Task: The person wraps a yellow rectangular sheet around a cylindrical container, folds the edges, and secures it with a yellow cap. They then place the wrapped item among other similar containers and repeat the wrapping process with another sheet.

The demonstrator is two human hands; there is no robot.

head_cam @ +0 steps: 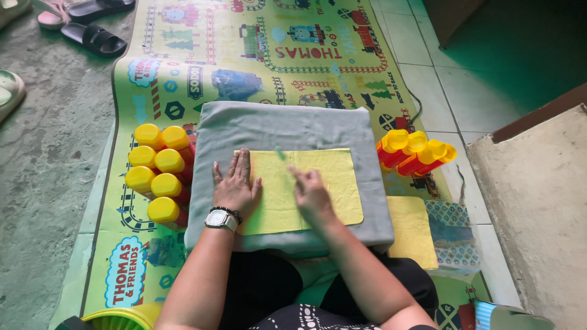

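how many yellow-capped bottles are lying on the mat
11: seven in the left cluster beside the grey cushion, four in the right cluster by its other side. More may be hidden underneath.

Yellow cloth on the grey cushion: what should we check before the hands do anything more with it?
1. Thin yellow cloth lies flat on the grey fabric-covered cushion: ok.
2. Left hand presses flat on the cloth's left part: ok.
3. Right hand touches the cloth: ok, though blurred, so its exact pose is unclear.
4. Cloth edges within the cushion top: ok.
5. Red bottles with yellow caps on the left and on the right lie apart from the cloth: ok.
6. Cloth clean or dry: cannot tell.
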